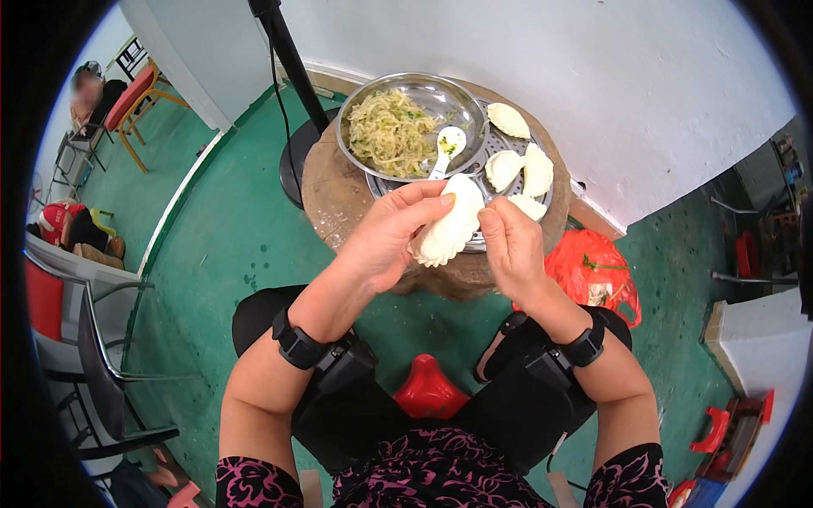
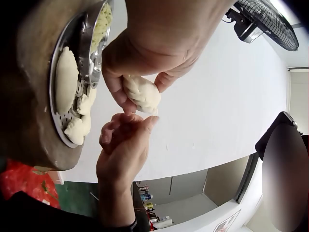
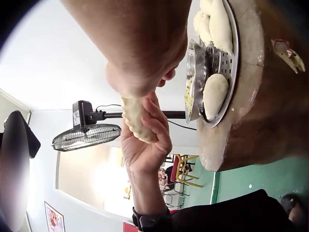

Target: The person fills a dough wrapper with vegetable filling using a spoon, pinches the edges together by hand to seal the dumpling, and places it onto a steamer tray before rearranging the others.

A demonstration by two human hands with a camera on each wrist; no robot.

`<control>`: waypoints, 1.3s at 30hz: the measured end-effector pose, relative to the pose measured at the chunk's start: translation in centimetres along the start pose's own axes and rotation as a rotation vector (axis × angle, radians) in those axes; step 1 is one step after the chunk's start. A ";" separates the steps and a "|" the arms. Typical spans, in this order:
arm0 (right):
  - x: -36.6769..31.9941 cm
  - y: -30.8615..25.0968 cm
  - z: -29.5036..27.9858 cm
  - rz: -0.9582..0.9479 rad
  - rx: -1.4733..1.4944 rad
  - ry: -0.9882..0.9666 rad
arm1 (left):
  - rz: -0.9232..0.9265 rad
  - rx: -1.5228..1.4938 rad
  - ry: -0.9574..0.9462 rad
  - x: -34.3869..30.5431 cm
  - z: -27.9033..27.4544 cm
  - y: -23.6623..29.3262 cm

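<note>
Head view: dumpling (image 1: 449, 224) partly behind left hand (image 1: 385, 241) and right hand (image 1: 511, 245).

The bowl (image 1: 450, 96) sits on the tray's (image 1: 494, 142) left, dumplings (image 1: 537, 170) lie on its right, and the tray rests on the stump (image 1: 333, 193).

A plain, makeshift cooking corner of a home or small eatery. A wooden stump table (image 1: 334, 190) stands on a green-painted floor (image 1: 229, 229) by bare white walls (image 1: 593, 76). It carries a steel bowl (image 1: 440, 89) of shredded filling and a steamer tray (image 1: 484, 146) of raw dumplings (image 1: 508, 120). A standing fan (image 3: 87, 137) and a red plastic stool (image 1: 429, 388) are close by.
</note>
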State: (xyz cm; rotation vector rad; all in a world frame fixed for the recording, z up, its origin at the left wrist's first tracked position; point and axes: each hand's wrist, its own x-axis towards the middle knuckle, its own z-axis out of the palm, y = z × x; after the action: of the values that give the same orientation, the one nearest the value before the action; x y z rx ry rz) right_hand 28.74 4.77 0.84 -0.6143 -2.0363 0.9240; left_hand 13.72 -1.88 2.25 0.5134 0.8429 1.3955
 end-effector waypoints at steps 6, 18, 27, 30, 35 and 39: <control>0.0 0.5 0.1 -0.065 -0.097 0.018 | 0.006 0.029 0.020 -0.1 0.3 -0.1; -0.1 0.5 0.5 -0.094 -0.195 0.054 | 0.238 0.241 0.028 -0.2 0.7 -0.3; 0.0 0.4 -0.5 0.164 0.158 -0.017 | 0.014 0.046 -0.037 -0.3 -0.1 0.6; -0.1 1.2 -0.2 0.086 0.064 -0.002 | -0.031 0.015 -0.050 -0.2 -0.1 0.5; 0.0 0.3 -0.3 -0.005 0.003 0.010 | -0.061 0.028 -0.038 -0.1 0.0 0.2; 0.0 0.5 -0.4 0.008 -0.047 -0.017 | -0.054 0.084 -0.061 -0.2 0.1 0.3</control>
State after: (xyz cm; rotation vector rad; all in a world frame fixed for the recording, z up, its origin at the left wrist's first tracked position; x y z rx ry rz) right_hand 29.10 5.23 0.58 -0.6426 -2.0771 0.8911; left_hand 13.64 -2.00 2.57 0.5909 0.8625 1.2934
